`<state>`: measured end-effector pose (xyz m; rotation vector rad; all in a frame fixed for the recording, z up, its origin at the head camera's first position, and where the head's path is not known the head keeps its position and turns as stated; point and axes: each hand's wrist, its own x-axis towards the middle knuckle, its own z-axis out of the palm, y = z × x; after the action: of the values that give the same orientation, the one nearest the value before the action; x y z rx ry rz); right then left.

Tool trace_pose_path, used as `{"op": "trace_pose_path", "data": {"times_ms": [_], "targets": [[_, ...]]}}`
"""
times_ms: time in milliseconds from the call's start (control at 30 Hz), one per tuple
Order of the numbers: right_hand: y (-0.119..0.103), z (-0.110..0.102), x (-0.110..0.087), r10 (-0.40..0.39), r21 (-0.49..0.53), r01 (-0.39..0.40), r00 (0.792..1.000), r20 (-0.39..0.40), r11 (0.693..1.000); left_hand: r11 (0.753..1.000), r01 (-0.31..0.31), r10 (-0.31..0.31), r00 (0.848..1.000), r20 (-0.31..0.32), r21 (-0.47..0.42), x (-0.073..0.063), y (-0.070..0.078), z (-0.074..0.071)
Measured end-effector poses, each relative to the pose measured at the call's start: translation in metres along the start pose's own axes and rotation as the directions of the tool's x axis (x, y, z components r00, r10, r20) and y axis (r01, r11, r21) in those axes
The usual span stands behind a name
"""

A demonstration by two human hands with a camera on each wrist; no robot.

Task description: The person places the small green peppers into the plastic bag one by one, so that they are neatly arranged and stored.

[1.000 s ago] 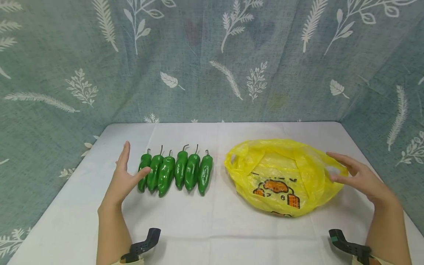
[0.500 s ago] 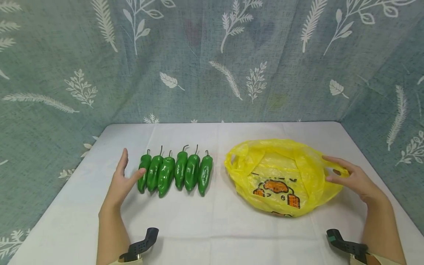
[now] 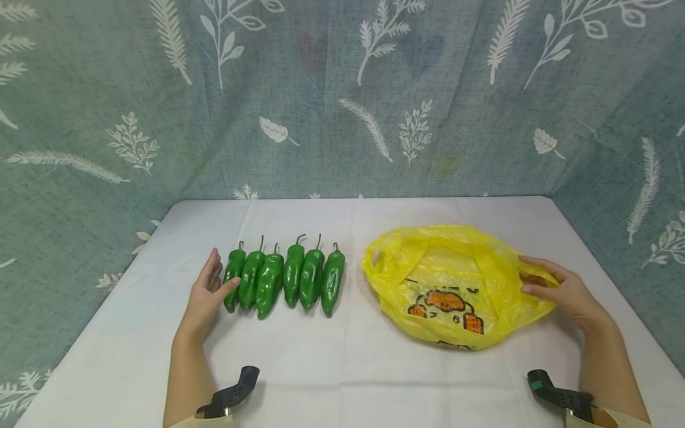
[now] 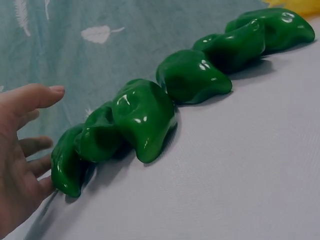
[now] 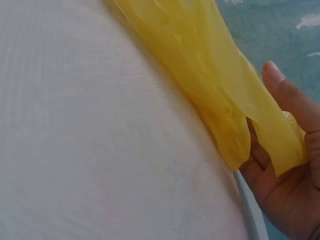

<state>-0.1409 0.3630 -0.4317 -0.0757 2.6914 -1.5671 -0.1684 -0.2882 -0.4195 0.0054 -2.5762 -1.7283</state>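
Note:
Several glossy green peppers (image 3: pixel 269 285) lie side by side left of centre in the head view, stems pointing away. My left hand (image 3: pixel 203 300) is at the row's left end, fingers beside the leftmost pepper (image 4: pixel 67 165) and thumb apart from them. In the left wrist view the fingertips meet that pepper's side without curling round it. On the right lies a yellow plastic bag (image 3: pixel 428 330) with an orange and black print. My right hand (image 3: pixel 575 297) is at its right handle (image 5: pixel 280 142). The handle loop passes over the palm, between spread thumb and fingers.
A white cloth covers the table (image 3: pixel 342 362), on which peppers and bag lie apart. Behind and at both sides hangs a grey-green curtain (image 3: pixel 321 160) with white leaf patterns. Each wrist wears a black camera mount (image 3: pixel 235 389).
My left hand has moved right and down to the leftmost pepper. The right hand has shifted left, further into the bag's right handle. Peppers and the bag's body stay put.

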Motion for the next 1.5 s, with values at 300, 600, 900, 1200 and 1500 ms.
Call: {"op": "trace_pose_path", "data": {"times_ms": [300, 600, 900, 1200, 1500], "targets": [[0.011, 0.009, 0.000, 0.133, 0.030, -0.131, 0.987, -0.090, 0.991, 1.000, 0.002, -0.002, 1.000, 0.000, 0.015, 0.004, -0.009, 0.003], [0.010, 0.014, -0.001, 0.130, -0.008, -0.132, 0.984, -0.126, 0.991, 1.000, 0.012, -0.012, 1.000, 0.000, 0.012, 0.004, -0.011, 0.005], [0.010, 0.018, -0.002, 0.123, -0.042, -0.129, 0.985, -0.122, 0.991, 0.993, 0.098, -0.100, 0.995, 0.022, 0.063, 0.005, -0.013, 0.004], [0.002, 0.024, -0.001, 0.147, -0.082, -0.155, 0.984, -0.098, 0.984, 0.988, 0.076, -0.075, 0.997, -0.011, 0.136, 0.009, -0.017, 0.004], [-0.002, 0.025, 0.001, 0.172, -0.088, -0.178, 0.983, -0.067, 0.980, 0.969, 0.095, -0.084, 0.995, -0.060, 0.229, 0.010, -0.021, 0.005]]}}
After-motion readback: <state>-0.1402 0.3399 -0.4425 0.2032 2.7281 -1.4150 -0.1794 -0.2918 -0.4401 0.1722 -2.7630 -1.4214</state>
